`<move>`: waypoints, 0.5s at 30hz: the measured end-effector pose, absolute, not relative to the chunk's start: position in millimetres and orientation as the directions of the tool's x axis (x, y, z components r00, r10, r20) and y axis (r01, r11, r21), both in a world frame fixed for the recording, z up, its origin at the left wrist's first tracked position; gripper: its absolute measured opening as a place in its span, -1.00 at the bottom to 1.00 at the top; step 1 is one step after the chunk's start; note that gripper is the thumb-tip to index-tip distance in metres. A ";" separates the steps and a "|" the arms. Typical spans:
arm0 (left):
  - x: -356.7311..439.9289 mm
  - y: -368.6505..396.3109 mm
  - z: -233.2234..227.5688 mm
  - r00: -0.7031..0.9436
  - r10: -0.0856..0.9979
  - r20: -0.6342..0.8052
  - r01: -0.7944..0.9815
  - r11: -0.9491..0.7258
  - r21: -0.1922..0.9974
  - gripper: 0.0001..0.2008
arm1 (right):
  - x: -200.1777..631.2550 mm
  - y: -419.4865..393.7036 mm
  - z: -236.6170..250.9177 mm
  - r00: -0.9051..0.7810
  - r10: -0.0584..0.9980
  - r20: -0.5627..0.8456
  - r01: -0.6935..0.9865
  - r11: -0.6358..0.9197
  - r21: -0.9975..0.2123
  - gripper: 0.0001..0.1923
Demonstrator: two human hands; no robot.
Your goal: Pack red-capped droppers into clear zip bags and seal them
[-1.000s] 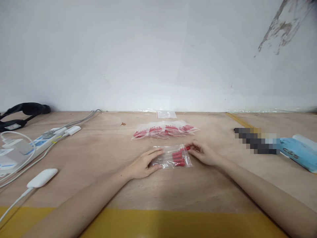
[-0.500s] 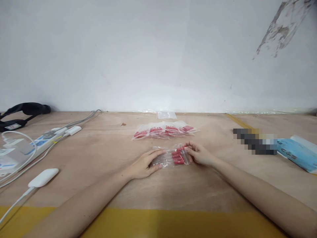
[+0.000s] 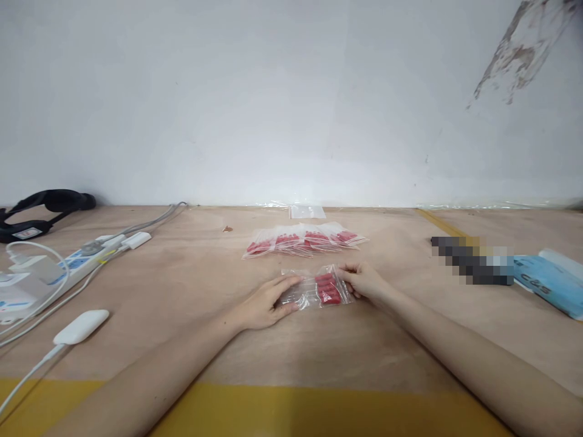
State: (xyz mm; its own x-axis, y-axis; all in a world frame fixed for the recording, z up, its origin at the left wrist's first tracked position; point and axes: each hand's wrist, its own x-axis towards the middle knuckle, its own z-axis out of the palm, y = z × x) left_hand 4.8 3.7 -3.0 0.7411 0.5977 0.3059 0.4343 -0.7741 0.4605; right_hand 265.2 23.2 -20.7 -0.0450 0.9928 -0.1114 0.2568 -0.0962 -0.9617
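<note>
On the worktop (image 3: 319, 349), the left hand (image 3: 262, 306) rests spread, thumb and fingers on the left end of a clear bag (image 3: 303, 295). The bag lies between both hands, red pieces (image 3: 328, 289) inside; the right hand (image 3: 363, 281) pinches its right edge. I'd judge this step is tending that edge, calling for a steady left end. Filled bags (image 3: 314, 238) lie beyond.

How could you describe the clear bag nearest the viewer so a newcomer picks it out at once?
Start at the brown table below the pale wall. Near its middle, between the left hand and the right hand, lies a clear bag containing red pieces. Unlike the overlapping bags beyond it, this one lies apart, touched by both hands.
</note>
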 end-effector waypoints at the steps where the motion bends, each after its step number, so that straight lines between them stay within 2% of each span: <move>1: 4.7 4.3 -3.1 0.749 0.590 0.300 0.431 -0.779 0.456 -0.53 | 268.2 23.8 -19.8 0.007 0.997 -0.077 0.283 -0.076 -0.956 -0.67; 4: 4.8 5.0 -3.1 0.777 0.571 0.264 0.431 -0.789 0.437 -0.60 | 275.6 26.6 -18.2 0.064 0.998 0.020 0.336 -0.002 -0.942 -0.62; 8: 5.1 6.5 -5.9 0.784 0.565 0.255 0.448 -0.801 0.397 -0.66 | 275.9 29.7 -22.4 -0.143 0.988 0.061 0.398 0.114 -0.910 -0.56; 11: 3.5 12.0 -11.4 0.639 0.653 0.407 0.551 -0.758 0.349 -0.67 | 272.4 26.9 -22.1 -0.197 0.980 0.031 0.466 0.122 -0.876 -0.59; 13: 1.9 15.7 -14.3 0.480 0.706 0.520 0.630 -0.690 0.356 -0.67 | 272.0 22.7 -17.3 -0.267 0.964 -0.014 0.472 0.118 -0.874 -0.60; 15: 1.5 15.9 -14.7 0.398 0.724 0.563 0.653 -0.655 0.381 -0.71 | 274.8 18.5 -10.9 -0.381 0.924 -0.040 0.480 0.161 -0.863 -0.60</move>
State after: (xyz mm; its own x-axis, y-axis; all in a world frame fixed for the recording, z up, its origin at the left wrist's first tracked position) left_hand 1.5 15.9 -14.7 0.3984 0.7244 0.5627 0.6525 -0.6549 0.3812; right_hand 274.8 18.5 -10.9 -0.3814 0.9235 -0.0401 0.4797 0.1607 -0.8626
